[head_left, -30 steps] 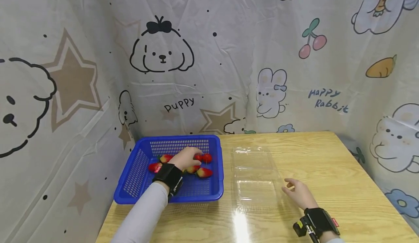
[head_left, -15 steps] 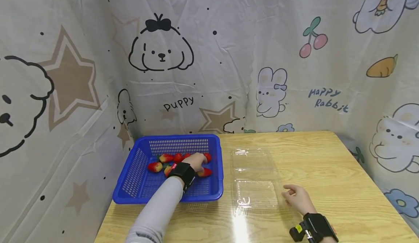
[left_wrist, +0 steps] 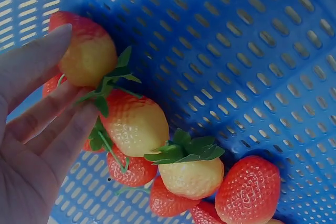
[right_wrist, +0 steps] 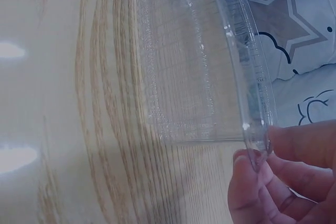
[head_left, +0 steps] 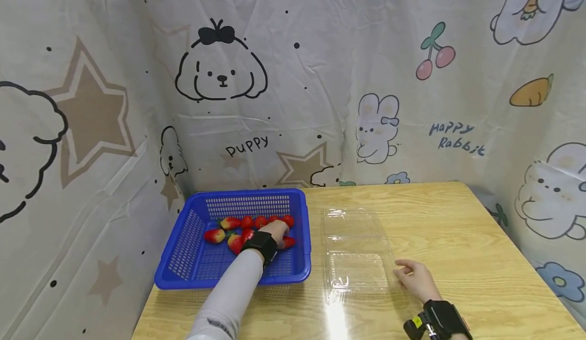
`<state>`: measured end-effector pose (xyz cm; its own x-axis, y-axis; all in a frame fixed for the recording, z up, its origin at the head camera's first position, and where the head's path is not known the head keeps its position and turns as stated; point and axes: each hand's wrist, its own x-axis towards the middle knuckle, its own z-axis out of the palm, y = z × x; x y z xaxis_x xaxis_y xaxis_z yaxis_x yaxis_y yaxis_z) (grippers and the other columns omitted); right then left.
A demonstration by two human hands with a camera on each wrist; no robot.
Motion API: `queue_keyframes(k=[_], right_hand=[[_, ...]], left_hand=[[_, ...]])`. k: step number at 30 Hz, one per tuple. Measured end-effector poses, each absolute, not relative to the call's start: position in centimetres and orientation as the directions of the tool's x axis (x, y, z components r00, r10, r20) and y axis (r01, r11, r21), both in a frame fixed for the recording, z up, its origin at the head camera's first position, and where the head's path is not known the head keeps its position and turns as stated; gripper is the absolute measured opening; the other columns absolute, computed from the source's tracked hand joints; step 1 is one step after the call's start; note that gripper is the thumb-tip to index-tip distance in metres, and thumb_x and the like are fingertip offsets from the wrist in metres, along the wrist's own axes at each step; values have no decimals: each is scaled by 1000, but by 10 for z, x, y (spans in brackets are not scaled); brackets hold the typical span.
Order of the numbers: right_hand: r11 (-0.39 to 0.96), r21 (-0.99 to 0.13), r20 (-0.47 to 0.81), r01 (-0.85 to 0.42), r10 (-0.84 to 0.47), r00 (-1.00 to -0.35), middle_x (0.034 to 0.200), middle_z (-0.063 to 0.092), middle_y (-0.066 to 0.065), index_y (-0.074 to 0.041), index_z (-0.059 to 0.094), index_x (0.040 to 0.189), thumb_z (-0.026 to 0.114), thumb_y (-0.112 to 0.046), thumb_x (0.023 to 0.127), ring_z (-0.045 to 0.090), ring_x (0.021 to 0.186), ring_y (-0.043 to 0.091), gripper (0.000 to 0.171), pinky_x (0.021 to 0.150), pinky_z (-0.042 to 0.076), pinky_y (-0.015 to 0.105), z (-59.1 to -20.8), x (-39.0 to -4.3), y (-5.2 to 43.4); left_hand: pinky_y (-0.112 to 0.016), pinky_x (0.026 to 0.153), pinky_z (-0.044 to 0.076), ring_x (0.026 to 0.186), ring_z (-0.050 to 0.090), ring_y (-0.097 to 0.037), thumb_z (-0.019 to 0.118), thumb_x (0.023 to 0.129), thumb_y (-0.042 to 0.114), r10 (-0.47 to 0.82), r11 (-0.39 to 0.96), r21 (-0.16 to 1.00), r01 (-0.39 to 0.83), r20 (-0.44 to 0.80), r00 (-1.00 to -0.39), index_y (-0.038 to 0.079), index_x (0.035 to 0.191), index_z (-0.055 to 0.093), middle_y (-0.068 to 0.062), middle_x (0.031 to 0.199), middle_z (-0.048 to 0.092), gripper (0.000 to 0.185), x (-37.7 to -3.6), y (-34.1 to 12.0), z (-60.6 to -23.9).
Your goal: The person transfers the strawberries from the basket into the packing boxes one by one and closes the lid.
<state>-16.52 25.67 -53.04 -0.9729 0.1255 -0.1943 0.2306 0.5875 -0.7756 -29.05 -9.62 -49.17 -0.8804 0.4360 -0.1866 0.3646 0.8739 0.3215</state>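
Observation:
Inside the blue basket, my left hand [head_left: 276, 231] has its thumb on one side of a red-and-yellow strawberry [left_wrist: 89, 51] and its fingers by the green leaves on the other, pinching it. Another half-yellow strawberry [left_wrist: 137, 124] lies right below those fingers, in a row with several more. To the right, my right hand [head_left: 415, 280] holds the near right corner of a clear plastic container [head_left: 359, 268]. The right wrist view shows thumb and fingers [right_wrist: 294, 142] on both sides of its thin rim.
The blue basket [head_left: 194, 283] stands on the left of the wooden table [head_left: 439, 218], just left of the clear container. Several red fruits [head_left: 247, 221] lie along its back. A printed curtain [head_left: 293, 101] hangs behind and beside the table.
My left hand has moved right and slightly toward me inside the basket, uncovering fruits at the back. The right hand has dropped slightly and its fingers have closed more at the container's corner.

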Motion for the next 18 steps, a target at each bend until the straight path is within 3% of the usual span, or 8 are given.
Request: queue_keyframes(k=[18], right_hand=[[583, -782, -182, 220, 124, -975, 80, 55, 11, 15, 51, 116, 54, -3, 87, 56, 60, 16, 34, 51, 46, 26, -530, -165, 255]], left_hand=[[-28, 55, 41, 59, 46, -16, 71, 62, -7, 439, 868, 324, 376, -146, -887, 4, 78, 64, -1, 66, 56, 21, -293, -95, -504]])
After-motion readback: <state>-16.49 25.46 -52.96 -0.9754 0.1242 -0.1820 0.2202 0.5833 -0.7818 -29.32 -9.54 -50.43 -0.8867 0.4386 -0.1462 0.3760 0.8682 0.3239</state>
